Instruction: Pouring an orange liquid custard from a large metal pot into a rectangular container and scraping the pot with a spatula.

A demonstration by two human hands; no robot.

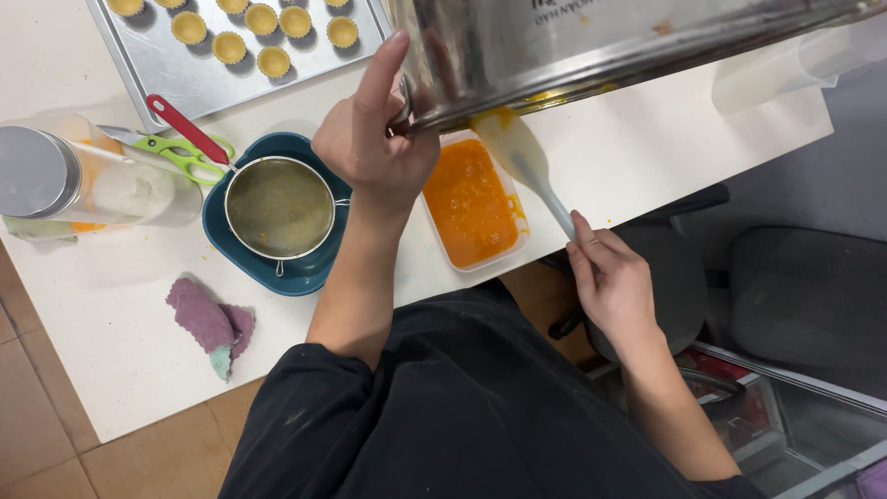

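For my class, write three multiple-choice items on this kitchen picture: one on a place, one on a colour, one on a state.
1. Where does the sieve rest?
A. on the baking tray
B. on the teal dish
C. on the floor

2. What colour is the mixture in the white container?
A. orange
B. green
C. white

3. How is the metal bowl held?
A. flat on the table
B. upside down on the tray
C. tilted above the container

Answers:
1 B: the sieve's rim sits on the teal dish, its red handle pointing towards the baking tray.
2 A: the liquid fills the container with orange.
3 C: the left hand grips the bowl's rim while the right hand works a spatula at its edge.
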